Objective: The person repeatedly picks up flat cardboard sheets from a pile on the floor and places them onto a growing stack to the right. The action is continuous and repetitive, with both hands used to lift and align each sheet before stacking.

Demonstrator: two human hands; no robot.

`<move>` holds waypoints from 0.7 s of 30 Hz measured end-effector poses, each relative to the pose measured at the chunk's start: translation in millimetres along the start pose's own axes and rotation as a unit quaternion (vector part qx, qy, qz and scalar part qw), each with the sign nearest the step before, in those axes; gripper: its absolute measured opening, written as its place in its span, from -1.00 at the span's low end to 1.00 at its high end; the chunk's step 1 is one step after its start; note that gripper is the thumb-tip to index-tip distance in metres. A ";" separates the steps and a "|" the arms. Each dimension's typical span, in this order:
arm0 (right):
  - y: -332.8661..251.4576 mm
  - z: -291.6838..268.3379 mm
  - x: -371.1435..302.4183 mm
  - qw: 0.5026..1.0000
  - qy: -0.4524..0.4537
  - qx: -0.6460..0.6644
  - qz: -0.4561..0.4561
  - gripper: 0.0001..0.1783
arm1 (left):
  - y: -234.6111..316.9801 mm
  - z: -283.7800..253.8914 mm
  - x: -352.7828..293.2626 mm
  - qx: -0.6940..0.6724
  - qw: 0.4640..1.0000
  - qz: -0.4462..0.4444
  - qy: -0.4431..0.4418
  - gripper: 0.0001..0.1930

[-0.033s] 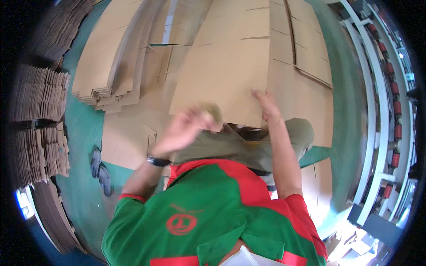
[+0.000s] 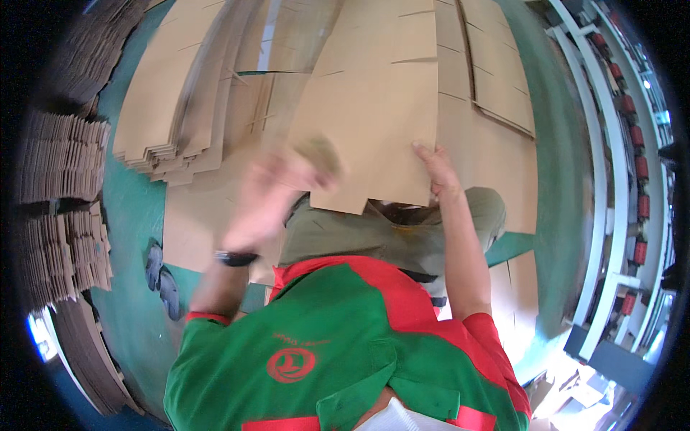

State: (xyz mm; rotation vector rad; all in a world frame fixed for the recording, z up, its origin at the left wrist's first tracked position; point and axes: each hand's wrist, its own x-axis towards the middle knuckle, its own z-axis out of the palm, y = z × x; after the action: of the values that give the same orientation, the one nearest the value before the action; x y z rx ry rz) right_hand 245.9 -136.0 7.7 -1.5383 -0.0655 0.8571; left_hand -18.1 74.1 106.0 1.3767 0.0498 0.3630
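Brown cardboard, smooth and matt, made up the long sheet (image 2: 374, 129) that sloped up from the person's lap, its straight right side crisp and its near end cut into a squarish tab and a notch. Thin slits ran in from its sides farther up. The right hand (image 2: 438, 169) was clamped on that right edge near the bottom corner, thumb laid flat on the upper face, the other fingers mostly hidden along the rim. The left hand (image 2: 279, 176), badly blurred, was over the sheet's left side, its fingers closed on a yellowish-green pad (image 2: 318, 158) with a rounded outline; the pad's texture and the set of each finger could not be told, nor whether it touched the cardboard. A dark watch (image 2: 237, 257) circled the left wrist.

Beneath the near end lay creased, olive-grey cloth trousers (image 2: 338, 237). To the left, a layered stack (image 2: 169, 93) showed stepped, notched ends, and farther out bundles (image 2: 65, 158) bristled with ragged edges. Two dark slippers (image 2: 169, 293) sat on the glossy green floor (image 2: 133, 337). At right, pale metal rails (image 2: 602, 165) curved past ribbed red rollers (image 2: 638, 135).
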 end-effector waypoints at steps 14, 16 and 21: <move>26.5 -101.7 -37.1 0.999 0.019 0.017 0.027 -0.56 | 188.5 -58.9 94.6 0.721 0.628 0.137 -0.261 -0.68; 23.4 -99.9 -35.9 0.996 -0.021 0.049 0.065 -0.57 | 192.6 -67.0 91.8 0.730 0.621 0.121 -0.258 -0.68; 28.6 -98.5 -33.7 0.999 0.012 0.010 0.051 -0.58 | 189.5 -78.3 78.4 0.741 0.621 0.098 -0.235 -0.66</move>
State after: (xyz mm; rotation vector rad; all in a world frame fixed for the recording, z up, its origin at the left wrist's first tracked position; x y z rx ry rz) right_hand 262.6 -241.1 -10.6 -1.5419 0.0387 0.9172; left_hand -5.6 198.2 286.6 3.1431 -0.3223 0.0402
